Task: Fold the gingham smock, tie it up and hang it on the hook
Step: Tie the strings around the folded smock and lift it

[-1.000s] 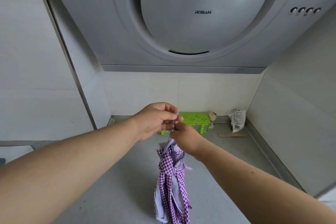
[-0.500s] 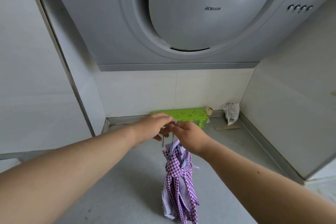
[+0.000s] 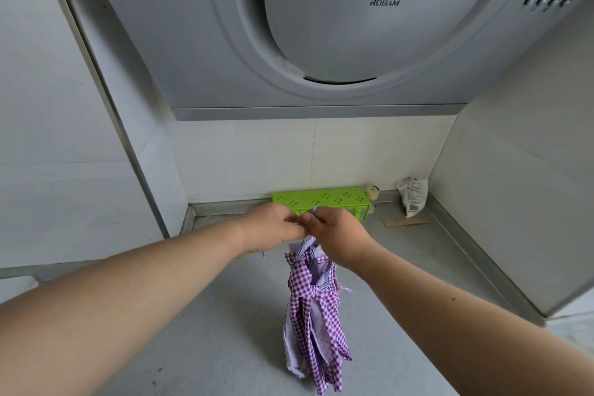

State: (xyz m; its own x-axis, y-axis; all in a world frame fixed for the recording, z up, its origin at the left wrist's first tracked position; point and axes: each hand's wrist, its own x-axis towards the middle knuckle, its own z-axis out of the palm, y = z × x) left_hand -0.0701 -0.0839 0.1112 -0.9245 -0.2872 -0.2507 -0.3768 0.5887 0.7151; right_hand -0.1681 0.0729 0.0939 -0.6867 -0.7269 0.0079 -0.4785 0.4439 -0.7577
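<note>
A person's left hand (image 3: 273, 225) and right hand (image 3: 337, 235) meet fingertip to fingertip in front of a range hood (image 3: 321, 26), working the thin tie (image 3: 314, 210) at the top of a gingham smock (image 3: 313, 309). The smock, folded into a narrow purple-checked bundle, hangs straight down from the hands above the grey counter (image 3: 209, 331). Both hands are curled, apparently pinching the tie between them, though the strand is too fine to say exactly how each finger holds it. The tying step looks to be in hand; no hook is visible. The next move calls for drawing the knot snug while keeping a loop free for hanging. A green perforated rack (image 3: 321, 198) and a small packet (image 3: 413, 198) sit by the back wall.
</note>
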